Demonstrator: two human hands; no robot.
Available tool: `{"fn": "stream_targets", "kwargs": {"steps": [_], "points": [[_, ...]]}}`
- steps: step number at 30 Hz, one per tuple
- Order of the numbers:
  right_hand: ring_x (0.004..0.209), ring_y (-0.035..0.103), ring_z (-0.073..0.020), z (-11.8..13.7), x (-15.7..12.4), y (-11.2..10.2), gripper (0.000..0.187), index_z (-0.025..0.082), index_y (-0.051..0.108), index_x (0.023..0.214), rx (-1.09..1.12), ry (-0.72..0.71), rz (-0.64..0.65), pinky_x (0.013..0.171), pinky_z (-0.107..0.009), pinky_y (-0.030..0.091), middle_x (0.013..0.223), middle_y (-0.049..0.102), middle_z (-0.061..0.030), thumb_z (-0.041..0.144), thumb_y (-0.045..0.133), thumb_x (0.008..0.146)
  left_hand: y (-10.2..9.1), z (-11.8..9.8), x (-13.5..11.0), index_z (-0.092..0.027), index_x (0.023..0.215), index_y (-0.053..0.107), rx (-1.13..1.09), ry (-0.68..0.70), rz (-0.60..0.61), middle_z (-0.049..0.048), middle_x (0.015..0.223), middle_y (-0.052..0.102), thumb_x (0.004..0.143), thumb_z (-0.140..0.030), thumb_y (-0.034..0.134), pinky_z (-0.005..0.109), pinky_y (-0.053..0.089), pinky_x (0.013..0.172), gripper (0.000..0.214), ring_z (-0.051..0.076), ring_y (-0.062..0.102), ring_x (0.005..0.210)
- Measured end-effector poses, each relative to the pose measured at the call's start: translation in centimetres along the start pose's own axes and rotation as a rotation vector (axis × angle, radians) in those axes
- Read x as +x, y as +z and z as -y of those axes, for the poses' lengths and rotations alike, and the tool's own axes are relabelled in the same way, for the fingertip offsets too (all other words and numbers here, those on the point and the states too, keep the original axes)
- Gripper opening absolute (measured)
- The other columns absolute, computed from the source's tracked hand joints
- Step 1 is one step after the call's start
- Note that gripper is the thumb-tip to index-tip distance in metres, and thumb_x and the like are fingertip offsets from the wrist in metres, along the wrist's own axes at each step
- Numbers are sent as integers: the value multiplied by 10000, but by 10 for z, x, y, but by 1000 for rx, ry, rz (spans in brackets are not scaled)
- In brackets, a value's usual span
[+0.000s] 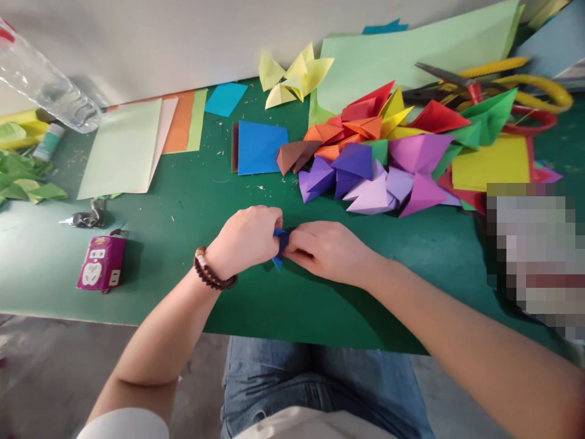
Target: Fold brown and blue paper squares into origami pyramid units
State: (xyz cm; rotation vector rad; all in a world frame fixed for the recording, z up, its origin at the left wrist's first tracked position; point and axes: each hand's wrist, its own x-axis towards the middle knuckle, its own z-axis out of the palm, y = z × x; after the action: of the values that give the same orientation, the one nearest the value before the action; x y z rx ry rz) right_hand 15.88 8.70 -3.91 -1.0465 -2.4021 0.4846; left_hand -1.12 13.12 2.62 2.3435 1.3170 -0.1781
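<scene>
A small folded piece of blue paper (280,242) is pinched between my left hand (244,242) and my right hand (327,252), just above the green mat (365,308). Much of it is hidden by my fingers, and its lower tip pokes out below them. A wooden bead bracelet (211,269) circles my left wrist. Beyond my hands lies a heap of folded paper units (384,160) in purple, orange, red, green and yellow. A square blue paper sheet (260,147) lies to its left.
Yellow-handled scissors (532,91) lie at the back right. Stacked paper sheets (121,149), a clear plastic bottle (48,82), a glue stick (48,142), green folded units (27,180) and a magenta plastic case (101,263) sit at the left. The mat's near edge crosses in front of my lap.
</scene>
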Motion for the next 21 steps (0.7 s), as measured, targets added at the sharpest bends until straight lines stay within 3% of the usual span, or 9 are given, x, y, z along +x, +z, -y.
{"fn": "stream_targets", "kwargs": {"steps": [5,7,9,12,15,19,21], "points": [[577,567,-123,-9,1,-11,107,210,569,808,179,335,-278,545,-246,414,691,638,4,270,567,897,-2,3,-1,-202,833,639,-18,-5,-2,27,870,688,783,-182,557,278,417,604,98,189,619,739],[601,589,-130,-12,3,-13,85,207,586,883,241,422,-358,554,-249,444,734,656,-7,291,583,885,-4,8,0,-209,808,635,-72,-6,-10,5,829,684,793,-204,573,272,417,606,64,174,611,718],[642,617,-140,-12,5,-14,180,201,603,1002,355,460,-389,573,-256,478,807,684,-23,325,604,871,-6,12,1,-213,812,630,-166,2,-73,-15,804,680,805,-219,587,264,435,630,44,158,608,719],[647,622,-146,-9,10,-15,252,199,626,1036,475,450,-388,560,-260,492,853,706,-37,356,645,840,-7,13,3,-205,849,610,-338,30,-309,-19,831,673,832,-232,596,238,472,664,35,135,612,758],[572,577,-128,-3,13,-17,122,200,648,866,420,398,-446,519,-248,461,736,685,-13,317,655,832,-3,7,4,-200,854,600,-416,88,-497,0,855,667,843,-213,601,221,500,645,17,131,630,785],[559,563,-126,-1,12,-23,131,203,619,751,185,267,-613,526,-252,442,650,648,-5,230,587,875,5,-1,2,-202,866,629,-226,306,-772,48,950,676,867,-187,601,320,520,861,31,177,627,954],[605,593,-140,-1,11,-25,153,206,605,742,59,180,-669,566,-265,462,666,657,-20,201,556,886,7,-3,1,-205,893,646,-85,378,-871,54,933,674,861,-168,610,338,518,859,61,181,614,926]]}}
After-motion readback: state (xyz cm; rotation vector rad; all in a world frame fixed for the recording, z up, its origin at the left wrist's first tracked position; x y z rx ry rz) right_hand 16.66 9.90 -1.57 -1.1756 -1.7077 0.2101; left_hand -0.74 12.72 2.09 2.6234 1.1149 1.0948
